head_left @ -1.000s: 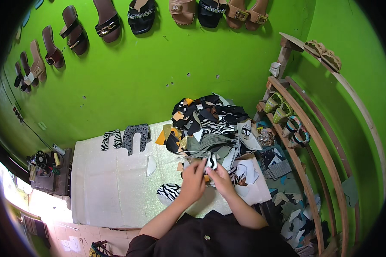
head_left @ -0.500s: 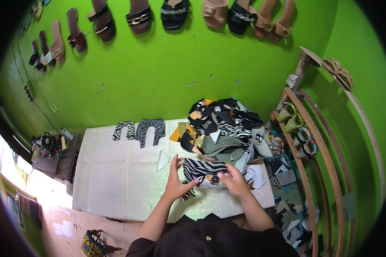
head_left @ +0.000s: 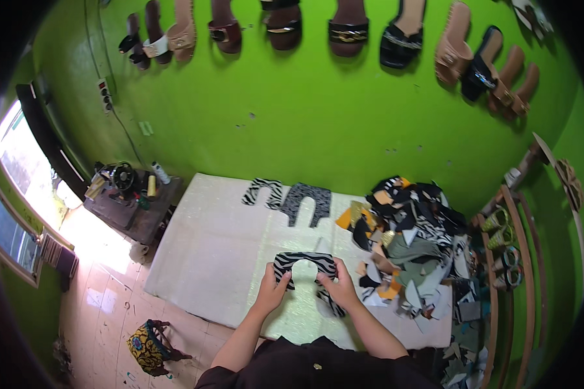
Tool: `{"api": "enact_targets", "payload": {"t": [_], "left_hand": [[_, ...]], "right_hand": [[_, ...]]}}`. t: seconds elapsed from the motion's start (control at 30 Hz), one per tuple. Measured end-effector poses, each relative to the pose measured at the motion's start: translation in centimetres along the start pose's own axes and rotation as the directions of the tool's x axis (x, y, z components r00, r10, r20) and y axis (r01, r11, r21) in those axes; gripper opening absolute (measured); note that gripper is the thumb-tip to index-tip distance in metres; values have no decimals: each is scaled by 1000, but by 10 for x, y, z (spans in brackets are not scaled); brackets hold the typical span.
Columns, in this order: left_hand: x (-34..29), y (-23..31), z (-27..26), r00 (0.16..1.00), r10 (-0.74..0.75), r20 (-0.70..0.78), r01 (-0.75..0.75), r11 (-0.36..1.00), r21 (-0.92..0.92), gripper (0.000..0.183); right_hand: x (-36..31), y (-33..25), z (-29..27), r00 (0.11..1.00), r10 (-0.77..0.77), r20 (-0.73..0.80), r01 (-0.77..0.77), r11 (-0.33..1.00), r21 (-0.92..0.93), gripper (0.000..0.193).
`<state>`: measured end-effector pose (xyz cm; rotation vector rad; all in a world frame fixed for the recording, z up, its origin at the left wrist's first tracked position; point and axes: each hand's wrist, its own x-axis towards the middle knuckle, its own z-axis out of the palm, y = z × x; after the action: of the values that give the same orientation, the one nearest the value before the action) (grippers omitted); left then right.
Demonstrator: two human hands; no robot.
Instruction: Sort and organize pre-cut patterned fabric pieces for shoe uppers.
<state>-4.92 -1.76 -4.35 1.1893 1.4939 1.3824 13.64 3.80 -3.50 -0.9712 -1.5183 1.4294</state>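
Between my two hands a zebra-print upper piece is held up over the table, curved like an arch with its ends down. My left hand pinches its left end, thumb in front. At the other end my right hand grips it the same way. Below my right hand lies another bit of zebra-print material, partly hidden by that hand. Beyond my hands, a U-shaped zebra-print piece and a larger grey-and-black patterned cutout lie flat side by side near the wall.
A heap of mixed scraps covers the right of the white-topped table. Past it stands a wooden rack with sandals. A sewing machine stands at the left, a patterned stool on the floor. Sandals hang along the green wall.
The view has swung left. My left hand, earlier loosely spread beside the zebra-print piece, now grips its left end. The piece has turned from a hanging drape into an arch between both hands.
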Motion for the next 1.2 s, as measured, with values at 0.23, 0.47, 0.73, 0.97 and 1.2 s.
{"api": "enact_targets", "payload": {"t": [0.23, 0.47, 0.73, 0.97, 1.2], "left_hand": [[61, -46, -82, 992, 78, -101, -44, 951, 305, 49], [164, -83, -128, 958, 226, -175, -111, 860, 499, 62], [288, -121, -127, 973, 184, -140, -36, 719, 694, 56], [337, -161, -112, 984, 83, -158, 48, 729, 683, 77], [322, -185, -122, 982, 157, -103, -51, 751, 658, 85]], "right_hand": [[76, 69, 98, 996, -41, -75, 27, 983, -183, 51], [165, 94, 143, 977, -71, -203, 11, 960, -281, 53], [280, 123, 143, 916, -43, -398, -131, 907, -400, 52], [332, 159, 129, 872, -254, -418, -44, 811, -584, 48], [309, 133, 154, 937, -20, -350, -287, 527, -800, 60]]}}
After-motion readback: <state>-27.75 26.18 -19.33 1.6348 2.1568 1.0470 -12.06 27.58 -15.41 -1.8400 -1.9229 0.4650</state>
